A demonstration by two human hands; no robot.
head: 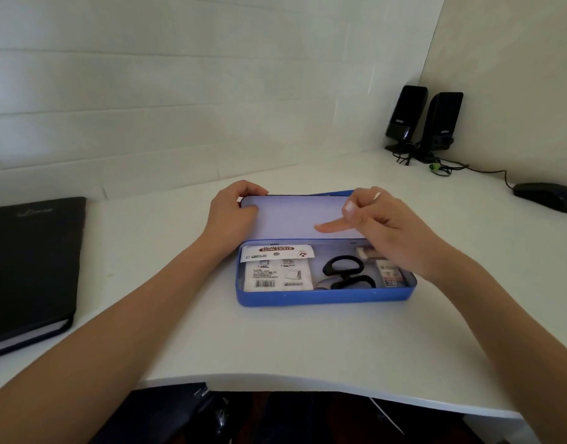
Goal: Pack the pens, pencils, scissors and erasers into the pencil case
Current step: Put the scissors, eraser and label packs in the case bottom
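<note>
A blue pencil case (324,298) lies open on the white desk, its lid (295,216) raised at the far side. My left hand (231,216) grips the lid's left end. My right hand (391,232) pinches the lid's right end, thumb in front and one finger stretched along the inner face. Inside the case lie a sticky-note packet (275,267) at the left and black-handled scissors (343,272) in the middle. A white eraser (364,251) and a small pack marked 2B (391,277) sit at the right, partly hidden by my right hand. No pens or pencils show.
A black notebook (29,267) lies at the desk's left edge. Two black speakers (423,120) stand in the back right corner, with cables trailing to a dark mouse (546,195). The desk's curved front edge (275,384) runs close below the case.
</note>
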